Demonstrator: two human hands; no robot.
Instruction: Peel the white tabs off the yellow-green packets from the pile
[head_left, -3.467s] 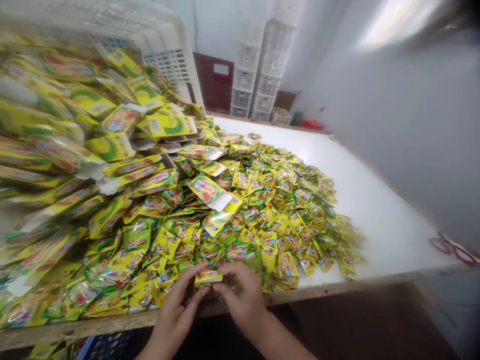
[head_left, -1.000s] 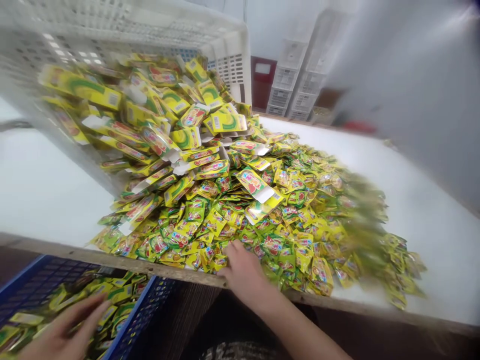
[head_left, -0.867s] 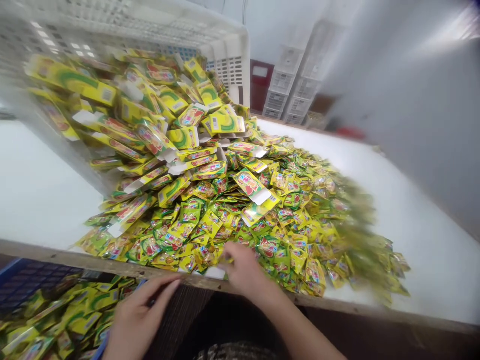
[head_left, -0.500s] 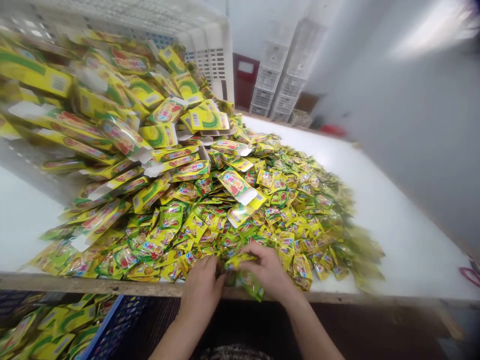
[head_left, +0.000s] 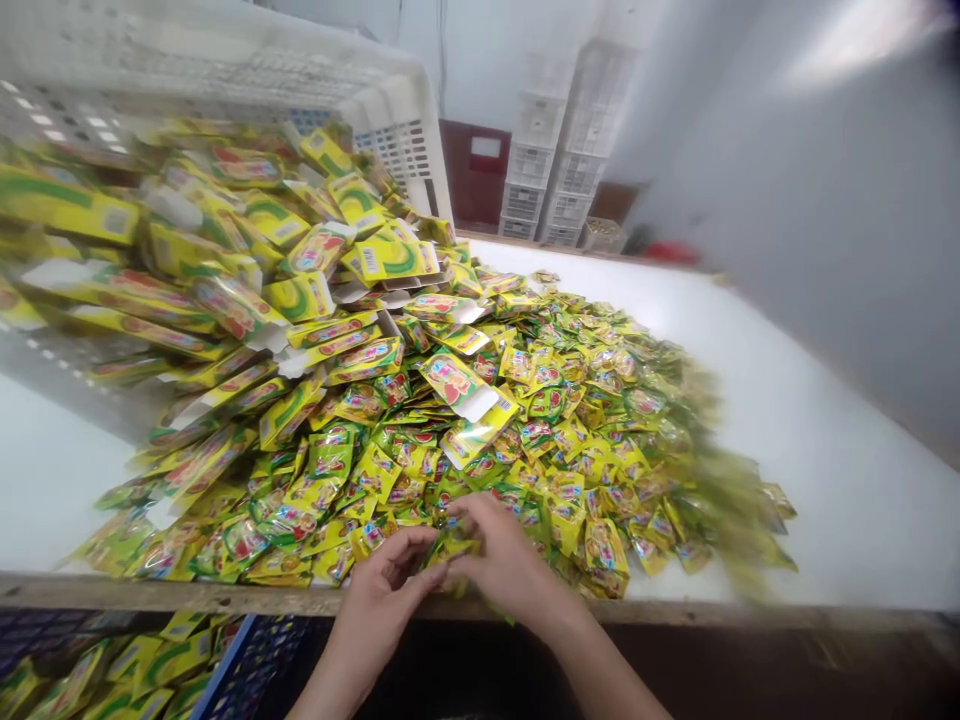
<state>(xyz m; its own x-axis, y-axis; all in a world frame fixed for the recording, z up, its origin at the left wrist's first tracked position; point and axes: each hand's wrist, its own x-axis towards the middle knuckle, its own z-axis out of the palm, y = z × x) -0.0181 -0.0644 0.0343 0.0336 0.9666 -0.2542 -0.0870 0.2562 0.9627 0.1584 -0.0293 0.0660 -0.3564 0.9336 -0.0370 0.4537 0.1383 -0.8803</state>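
Note:
A big heap of small yellow-green sachets (head_left: 570,420) covers the white table (head_left: 787,420). Flat yellow cartons (head_left: 375,258) spill out of a tipped white crate (head_left: 225,70) at the left. My left hand (head_left: 386,590) and my right hand (head_left: 499,555) meet at the table's near edge. Both pinch a few sachets (head_left: 450,545) between their fingertips, at the front of the heap.
A blue crate (head_left: 247,665) with filled yellow packs stands below the table edge at the lower left. Stacked white crates (head_left: 551,170) and a dark red door (head_left: 480,175) are at the back. A grey wall runs along the right.
My left hand came up from the blue crate to join my right hand at the heap's front. Both now pinch sachets together. The view swung slightly right.

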